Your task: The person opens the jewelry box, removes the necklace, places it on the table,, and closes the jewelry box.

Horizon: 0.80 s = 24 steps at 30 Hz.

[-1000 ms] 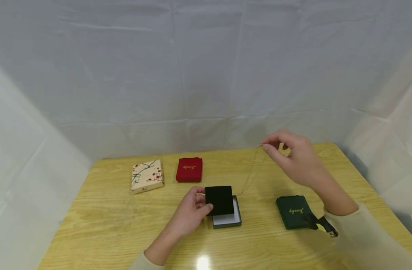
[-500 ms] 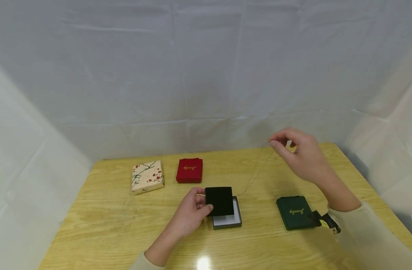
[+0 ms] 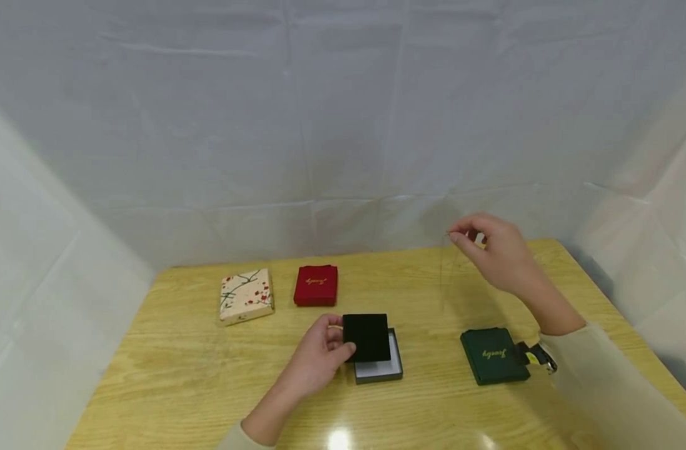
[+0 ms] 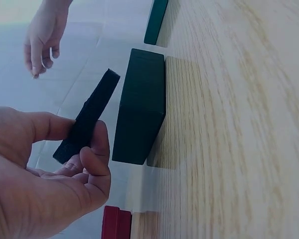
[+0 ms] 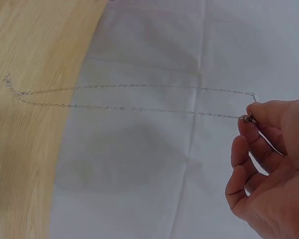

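Note:
My left hand (image 3: 315, 359) pinches a thin black square pad (image 3: 365, 337) between thumb and fingers. The pad is held above a dark green box base (image 3: 378, 378), whose pale inside shows below and to the right of it. In the left wrist view the pad (image 4: 87, 117) appears edge-on, apart from the green box base (image 4: 139, 99). Raised over the back right of the table, my right hand (image 3: 495, 253) pinches one end of a fine silver chain necklace (image 5: 139, 85). The necklace hangs in a long loop, faint in the head view.
A green lid (image 3: 495, 356) with gold lettering lies at the right, near my right sleeve. Behind my left hand sit a red jewelry box (image 3: 316, 285) and a cream box (image 3: 246, 297) with a floral print. White sheeting (image 3: 343, 125) surrounds the wooden table (image 3: 169, 375).
My right hand has moved right, drawing the necklace away from the black pad; the chain now hangs straight down instead of slanting toward the box. My left hand has stayed nearly still.

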{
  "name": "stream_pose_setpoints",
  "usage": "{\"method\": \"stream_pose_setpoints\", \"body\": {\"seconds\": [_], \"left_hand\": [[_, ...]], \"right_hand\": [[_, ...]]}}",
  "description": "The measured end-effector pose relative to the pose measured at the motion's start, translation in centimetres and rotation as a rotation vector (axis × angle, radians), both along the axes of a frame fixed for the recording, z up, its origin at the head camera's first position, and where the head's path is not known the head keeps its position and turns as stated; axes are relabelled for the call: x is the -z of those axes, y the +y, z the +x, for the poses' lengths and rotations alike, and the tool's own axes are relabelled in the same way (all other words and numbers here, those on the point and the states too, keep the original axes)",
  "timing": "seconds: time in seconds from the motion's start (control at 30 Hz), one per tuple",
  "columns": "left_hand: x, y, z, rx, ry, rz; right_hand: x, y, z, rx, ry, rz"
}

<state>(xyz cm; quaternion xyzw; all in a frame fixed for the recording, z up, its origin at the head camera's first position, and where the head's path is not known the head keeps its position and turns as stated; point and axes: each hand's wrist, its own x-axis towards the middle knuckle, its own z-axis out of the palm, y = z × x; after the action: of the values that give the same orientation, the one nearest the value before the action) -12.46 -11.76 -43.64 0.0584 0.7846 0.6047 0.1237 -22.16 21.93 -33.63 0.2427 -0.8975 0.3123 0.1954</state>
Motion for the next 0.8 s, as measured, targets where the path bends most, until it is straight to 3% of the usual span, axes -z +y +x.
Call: {"method": "stream_pose_setpoints", "body": {"seconds": [0.43, 0.63, 0.8], "left_hand": [[0.3, 0.1, -0.2, 0.011, -0.015, 0.006], [0.4, 0.3, -0.1, 0.019, -0.012, 0.011], [0.2, 0.4, -0.1, 0.016, -0.019, 0.015]], "right_hand": [[1.6, -0.5, -5.9, 0.017, -0.108, 0.063], [1.1, -1.5, -8.1, 0.061, -0.056, 0.019], [1.2, -1.5, -8.6, 0.056, 0.003, 0.004]]}}
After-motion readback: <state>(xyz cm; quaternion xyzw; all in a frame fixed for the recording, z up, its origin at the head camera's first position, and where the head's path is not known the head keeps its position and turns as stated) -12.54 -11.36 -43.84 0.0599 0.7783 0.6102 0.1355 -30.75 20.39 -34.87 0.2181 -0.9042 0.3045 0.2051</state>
